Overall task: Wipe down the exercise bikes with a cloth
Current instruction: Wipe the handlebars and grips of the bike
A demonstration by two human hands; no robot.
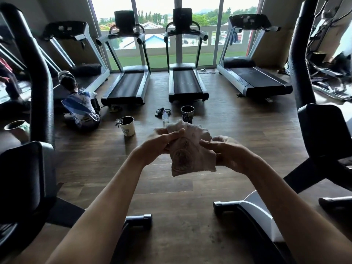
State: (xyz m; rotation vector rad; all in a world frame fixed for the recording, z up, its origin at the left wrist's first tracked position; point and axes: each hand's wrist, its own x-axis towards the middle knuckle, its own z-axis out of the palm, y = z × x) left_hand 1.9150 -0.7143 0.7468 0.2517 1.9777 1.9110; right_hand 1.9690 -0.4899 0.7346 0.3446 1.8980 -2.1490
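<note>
Both hands hold the crumpled cloth (187,149) in mid-air above the floor: the left grip (162,142) pinches its left edge, the right grip (223,151) curls round its right edge, between two exercise bikes (322,130).

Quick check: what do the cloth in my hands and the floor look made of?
Cloth: seems soft woven cotton towelling, whitish and stained, with frayed edges and limp folds, gripped by left hand and right hand. Floor: looks like brown wood-grain planks, possibly laminate or vinyl, semi-matte.

Left hand (162,143) and right hand (226,152) each grip the crumpled, stained white cloth (187,149) between them; black exercise bikes (322,134) flank both hands.
</note>
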